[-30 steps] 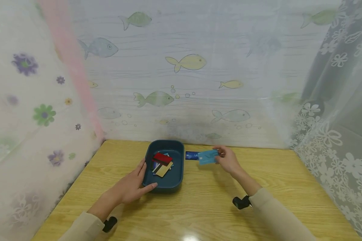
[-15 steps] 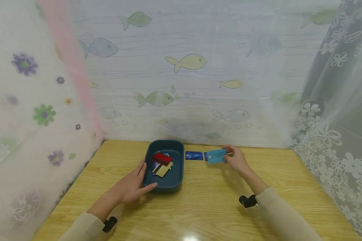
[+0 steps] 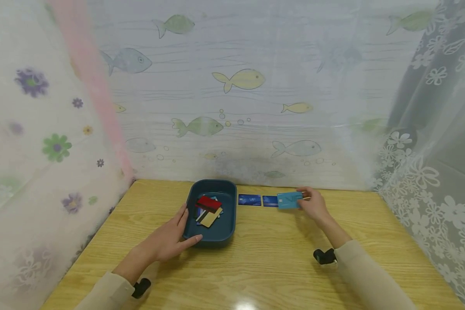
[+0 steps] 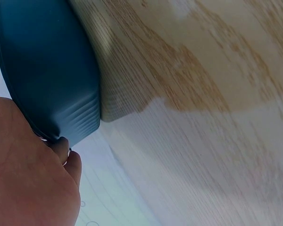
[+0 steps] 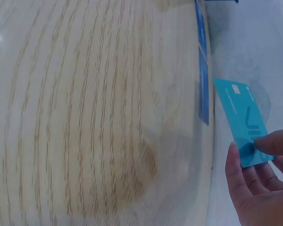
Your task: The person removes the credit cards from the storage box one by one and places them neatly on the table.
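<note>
My right hand (image 3: 313,204) pinches a light blue VIP card (image 3: 289,200) by its right end; in the right wrist view this card (image 5: 243,113) is between thumb and fingers, above the tabletop. In the head view it covers the right part of a dark blue card (image 3: 270,201) lying on the table. A dark blue VIP card (image 3: 249,200) lies left of that one. My left hand (image 3: 164,241) rests against a dark teal bin (image 3: 227,224), fingers along its left side, thumb at the near rim. In the bin a red card (image 3: 208,203) and a gold card (image 3: 211,218) overlap several others.
The wooden table (image 3: 255,267) reaches back to a fish-print curtain (image 3: 240,107). A flower-print sheet (image 3: 54,172) hangs at the left, lace fabric (image 3: 422,185) at the right. Black wrist devices, one a small camera (image 3: 324,256), sit below both hands.
My right hand has moved right with the light blue card, uncovering the left dark blue card and then part of the second one. My left hand and the bin have stayed still.
</note>
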Demonstrator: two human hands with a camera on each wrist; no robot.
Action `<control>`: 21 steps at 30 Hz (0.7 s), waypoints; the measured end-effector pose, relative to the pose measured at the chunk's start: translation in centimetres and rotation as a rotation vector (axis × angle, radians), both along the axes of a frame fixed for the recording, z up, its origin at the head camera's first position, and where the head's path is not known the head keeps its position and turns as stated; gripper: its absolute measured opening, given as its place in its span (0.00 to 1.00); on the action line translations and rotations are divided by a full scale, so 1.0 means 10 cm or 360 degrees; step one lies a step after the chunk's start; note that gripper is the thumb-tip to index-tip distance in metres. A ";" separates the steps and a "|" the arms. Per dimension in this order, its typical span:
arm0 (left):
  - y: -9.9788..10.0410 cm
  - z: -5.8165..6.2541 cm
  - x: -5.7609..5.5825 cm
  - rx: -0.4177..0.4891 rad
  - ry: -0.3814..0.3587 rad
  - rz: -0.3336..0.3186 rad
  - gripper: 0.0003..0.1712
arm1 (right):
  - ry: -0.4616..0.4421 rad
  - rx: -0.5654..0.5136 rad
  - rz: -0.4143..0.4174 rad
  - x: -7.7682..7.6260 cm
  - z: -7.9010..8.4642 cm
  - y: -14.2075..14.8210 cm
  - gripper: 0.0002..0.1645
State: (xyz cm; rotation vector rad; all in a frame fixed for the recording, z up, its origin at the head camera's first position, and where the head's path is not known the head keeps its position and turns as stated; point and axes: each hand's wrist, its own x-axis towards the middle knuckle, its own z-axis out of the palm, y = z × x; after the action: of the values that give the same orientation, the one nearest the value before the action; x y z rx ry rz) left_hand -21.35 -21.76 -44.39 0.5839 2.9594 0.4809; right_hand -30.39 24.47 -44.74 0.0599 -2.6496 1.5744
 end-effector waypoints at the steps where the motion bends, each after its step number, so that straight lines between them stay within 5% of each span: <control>1: 0.00 0.00 0.00 -0.0001 -0.0003 0.0001 0.65 | -0.0009 0.0000 -0.0013 0.00 0.00 0.02 0.27; 21: 0.00 0.01 0.01 0.0008 -0.0015 0.0010 0.65 | -0.0068 0.0073 -0.0085 -0.03 -0.04 0.19 0.28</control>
State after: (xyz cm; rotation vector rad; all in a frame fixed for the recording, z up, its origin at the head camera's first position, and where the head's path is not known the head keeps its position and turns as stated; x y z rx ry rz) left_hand -21.21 -21.80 -44.30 0.5717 2.9524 0.4908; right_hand -30.70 26.33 -45.18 -0.0425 -2.6961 1.5160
